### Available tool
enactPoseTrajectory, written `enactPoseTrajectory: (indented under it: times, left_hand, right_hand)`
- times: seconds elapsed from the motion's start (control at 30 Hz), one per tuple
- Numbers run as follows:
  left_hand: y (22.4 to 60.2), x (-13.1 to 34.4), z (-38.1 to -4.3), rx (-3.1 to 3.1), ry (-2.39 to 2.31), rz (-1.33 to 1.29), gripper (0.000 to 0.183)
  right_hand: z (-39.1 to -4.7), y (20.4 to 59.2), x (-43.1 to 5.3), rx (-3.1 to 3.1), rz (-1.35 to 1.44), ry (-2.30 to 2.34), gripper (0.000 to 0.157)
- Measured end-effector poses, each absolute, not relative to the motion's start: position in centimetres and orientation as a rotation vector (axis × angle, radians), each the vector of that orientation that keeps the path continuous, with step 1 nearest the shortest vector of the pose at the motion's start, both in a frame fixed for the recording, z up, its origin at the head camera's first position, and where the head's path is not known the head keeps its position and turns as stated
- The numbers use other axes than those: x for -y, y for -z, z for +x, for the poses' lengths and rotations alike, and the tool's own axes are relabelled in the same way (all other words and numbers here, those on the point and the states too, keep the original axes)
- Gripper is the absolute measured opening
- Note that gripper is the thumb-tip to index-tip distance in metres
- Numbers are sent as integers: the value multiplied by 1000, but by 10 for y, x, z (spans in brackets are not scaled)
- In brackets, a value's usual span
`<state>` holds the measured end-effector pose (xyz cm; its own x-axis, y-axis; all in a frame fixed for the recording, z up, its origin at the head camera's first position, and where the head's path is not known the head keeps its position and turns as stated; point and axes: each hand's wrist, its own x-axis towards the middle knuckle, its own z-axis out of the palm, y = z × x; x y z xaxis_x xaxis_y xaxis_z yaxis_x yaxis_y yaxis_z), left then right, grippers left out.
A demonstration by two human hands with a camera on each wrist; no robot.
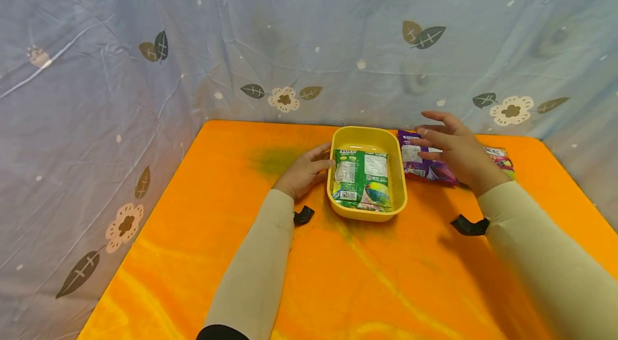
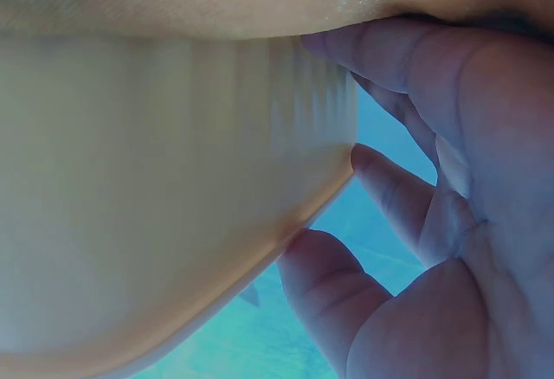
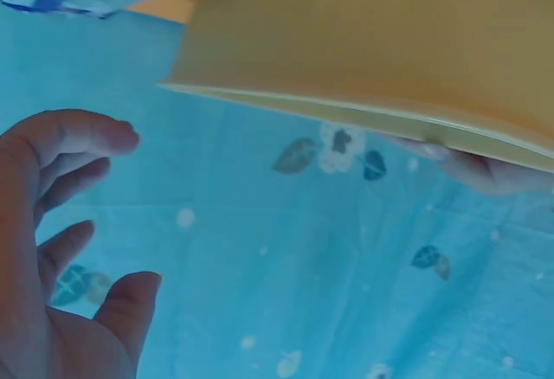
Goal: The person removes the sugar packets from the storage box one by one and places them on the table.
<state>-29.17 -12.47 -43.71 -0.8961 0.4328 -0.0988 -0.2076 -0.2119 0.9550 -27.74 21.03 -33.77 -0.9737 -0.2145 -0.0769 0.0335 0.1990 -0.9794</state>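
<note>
My left hand point(image 1: 303, 172) rests against the left side of a yellow plastic basket point(image 1: 397, 190). In the left wrist view its thumb point(image 2: 325, 266) touches the basket's rim, with the other fingers along the outer wall. Inside the basket lie green snack packets point(image 1: 359, 176), flat on the bottom. My right hand point(image 1: 456, 149) hovers to the right of the basket with spread, slightly bent fingers and nothing in them. Below it, partly hidden, are purple snack packets point(image 1: 414, 157). The right wrist view shows the right hand point(image 3: 78, 223) apart from the basket wall.
Another colourful packet point(image 1: 502, 160) lies at the right, partly behind the right hand. An orange cloth point(image 1: 232, 195) covers the table. Pale blue-grey patterned curtains point(image 1: 289, 34) stand along the back and left edges.
</note>
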Motion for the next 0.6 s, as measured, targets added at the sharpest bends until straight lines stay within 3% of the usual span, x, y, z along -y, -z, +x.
enactPoseTrajectory:
  times: [0.6]
  left_hand:
    - [437,124,-290,-1673,-2145,232,57]
  right_hand:
    - [-264,341,-162,-1916,-179,1938,62]
